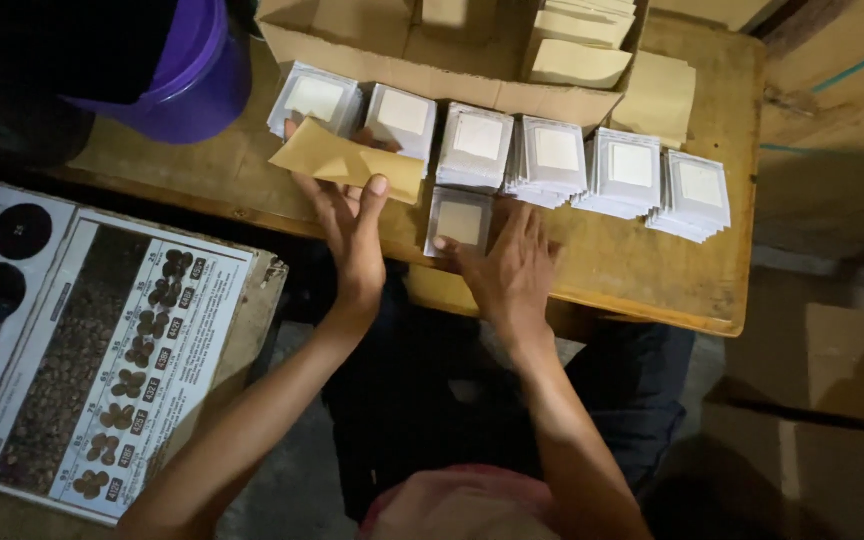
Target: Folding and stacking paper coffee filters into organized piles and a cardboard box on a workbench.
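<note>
On the wooden table (652, 270), six stacks of white square packets stood in a row along the front of an open carton (432, 75). A smaller, separate stack (460, 221) lay just in front of the row.

Left hand (350, 225): thumb and fingers closed on a tan envelope (344, 160), held flat and tilted above the table, its far edge overlapping the two leftmost stacks.

Right hand (507, 268): fingers spread, palm down, fingertips touching the near right edge of the small stack. It gripped nothing; it only pressed or steadied.

More tan envelopes (577, 45) stood in the carton. A purple bucket (192, 70) sat at the table's far left corner, and a printed chart (112, 360) lay on a surface to the left.

Judgement: to do this well, the small stack should be squared under the right fingertips before lifting, so no packet fans out. The envelope mouth could not be seen; whether it was open cannot be told. Keeping the envelope low and near the stack would shorten the transfer and spare the neighbouring stacks a knock.
</note>
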